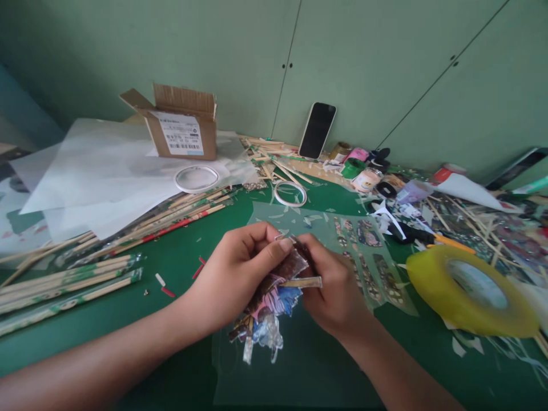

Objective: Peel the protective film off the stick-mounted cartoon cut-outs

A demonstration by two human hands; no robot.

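Observation:
Both hands meet over the green table [188, 251], just in front of me. My left hand [237, 268] pinches the top of a small colourful printed cutout [274, 299] covered in glossy clear film, thumb on its upper edge. My right hand [334, 282] grips the same cutout from the right side, fingers curled around it. A thin pale stick [302, 282] pokes out between the two hands. Crinkled clear film hangs from the cutout's lower end [262, 337]. A transparent sheet [295, 365] lies on the table beneath the hands.
A yellow tape roll [471, 291] lies at right, printed sticker sheets [368, 251] behind the hands. Wrapped wooden sticks [68, 285] lie at left beside white paper [98, 171]. A cardboard box [184, 125], white rings [197, 178], a leaning phone [317, 130], small jars [363, 178] and scissors [428, 234] crowd the back.

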